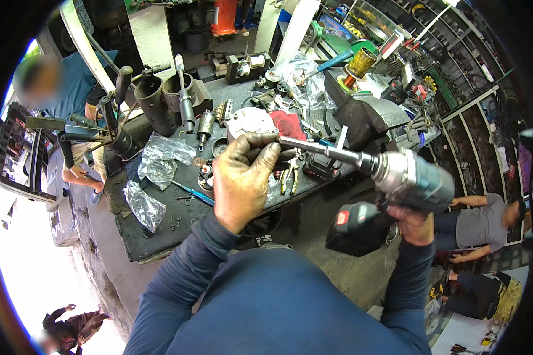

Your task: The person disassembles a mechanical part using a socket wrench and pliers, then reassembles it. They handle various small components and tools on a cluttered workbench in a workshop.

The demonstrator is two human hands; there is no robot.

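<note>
My right hand (416, 225) is wrapped round the grip of a teal and black cordless impact wrench (417, 180), its battery pack hanging below. A long metal extension bar (317, 148) reaches left from its nose, above the bench edge. At the bar's far end my left hand (244, 180) is closed in a pinch, with thumb and forefinger at the tip. Whatever small thing lies between those fingertips is hidden. Behind them on the bench are a round pale metal housing (249, 122), a red cloth (286, 125) and pliers (290, 176) with yellowish handles.
A dark workbench (160, 239) carries clear plastic bags (145, 207), a blue screwdriver (195, 194), a small motor armature (205, 130) and a vise (373, 118). Upright metal cylinders (154, 106) hold tools. Shelves line the right wall. Several other people are around the shop.
</note>
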